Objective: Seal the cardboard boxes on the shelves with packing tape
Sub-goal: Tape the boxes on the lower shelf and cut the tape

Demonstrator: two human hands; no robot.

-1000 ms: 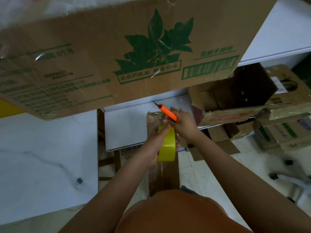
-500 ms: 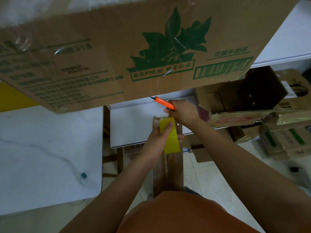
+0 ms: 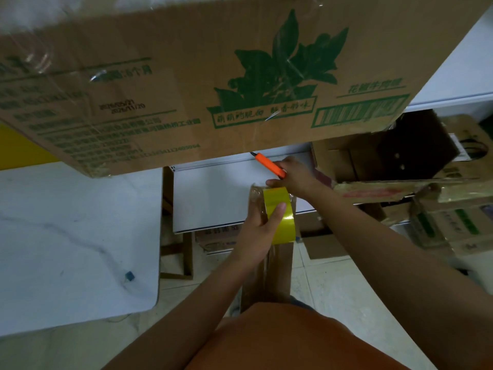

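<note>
A big cardboard box (image 3: 186,76) printed with green leaves fills the top of the view, with clear tape glinting on its face. Below it my left hand (image 3: 260,231) grips a yellow roll of packing tape (image 3: 280,214), thumb lying on the roll's face. A strip of clear brownish tape (image 3: 269,273) hangs from the roll toward my body. My right hand (image 3: 296,177) holds an orange utility knife (image 3: 269,164) and its fingers pinch the tape's free end at the top of the roll. The knife tip points up-left toward the box's lower edge.
A white shelf board (image 3: 213,198) lies behind my hands. To the right stand open, torn cardboard boxes (image 3: 400,161) and more boxes (image 3: 453,225) on the tiled floor. A white marble-patterned surface (image 3: 66,236) spreads at the left, next to a wooden frame (image 3: 176,252).
The roll has turned so its broad yellow face shows, and both hands have shifted slightly right. My left thumb now lies over the roll's face. The knife stays in my right hand.
</note>
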